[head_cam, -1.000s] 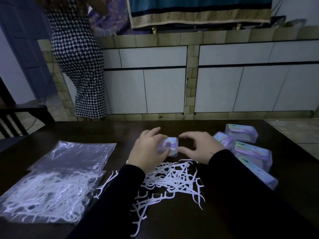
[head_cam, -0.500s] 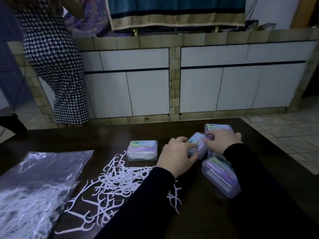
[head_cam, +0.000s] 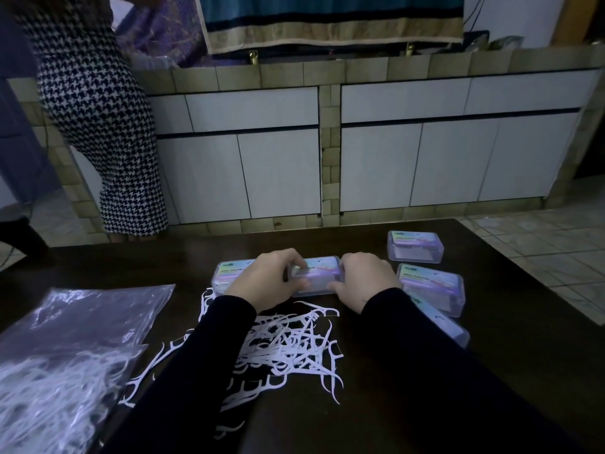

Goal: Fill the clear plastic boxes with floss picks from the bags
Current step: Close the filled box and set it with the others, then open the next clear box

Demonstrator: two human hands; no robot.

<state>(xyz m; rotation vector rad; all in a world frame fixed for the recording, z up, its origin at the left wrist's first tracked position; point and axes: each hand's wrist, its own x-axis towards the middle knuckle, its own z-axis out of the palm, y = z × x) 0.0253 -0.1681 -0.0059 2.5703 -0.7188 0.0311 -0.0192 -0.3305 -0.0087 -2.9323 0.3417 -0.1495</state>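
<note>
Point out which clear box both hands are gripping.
The middle box, between the left hand and right hand; the other boxes lie untouched.

On the bench point(head_cam: 491, 322), my left grip point(head_cam: 262, 283) and right grip point(head_cam: 363, 280) hold a box point(head_cam: 316, 276) between them, another box point(head_cam: 229, 273) just behind-left. Loose floss picks point(head_cam: 288, 348) lie before it. Bags point(head_cam: 65, 355) lie left; three boxes point(head_cam: 432, 285) sit right.

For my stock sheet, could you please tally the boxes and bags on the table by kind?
Clear rectangular plastic boxes with pastel labels: 5
Clear plastic bags: 2
Total: 7
</note>
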